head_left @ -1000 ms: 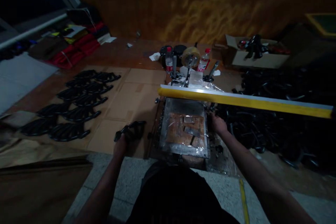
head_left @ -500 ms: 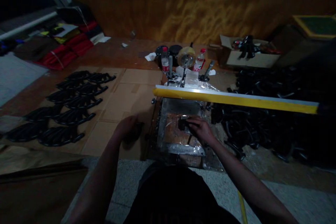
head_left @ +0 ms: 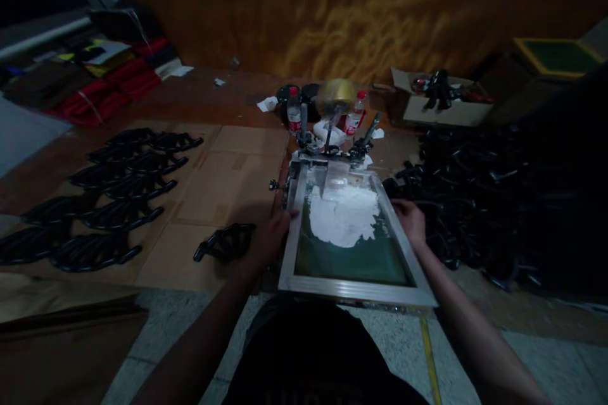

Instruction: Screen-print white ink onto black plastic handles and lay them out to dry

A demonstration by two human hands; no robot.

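The screen frame [head_left: 354,288] lies flat on the floor directly ahead, hinged at its far edge to clamps [head_left: 327,150]. White ink [head_left: 344,214] covers the far half of its green mesh. The left hand [head_left: 272,235] grips the frame's left rail, fingers closed on it; the right hand [head_left: 411,223] grips the right rail likewise. A black part [head_left: 224,242] lies on cardboard [head_left: 237,171] just left of the frame. A pile of black parts [head_left: 479,202] sits to the right.

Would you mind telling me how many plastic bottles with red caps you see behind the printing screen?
2: one bottle left of the tape roll, the other bottle right of it. Clutter there may hide more.
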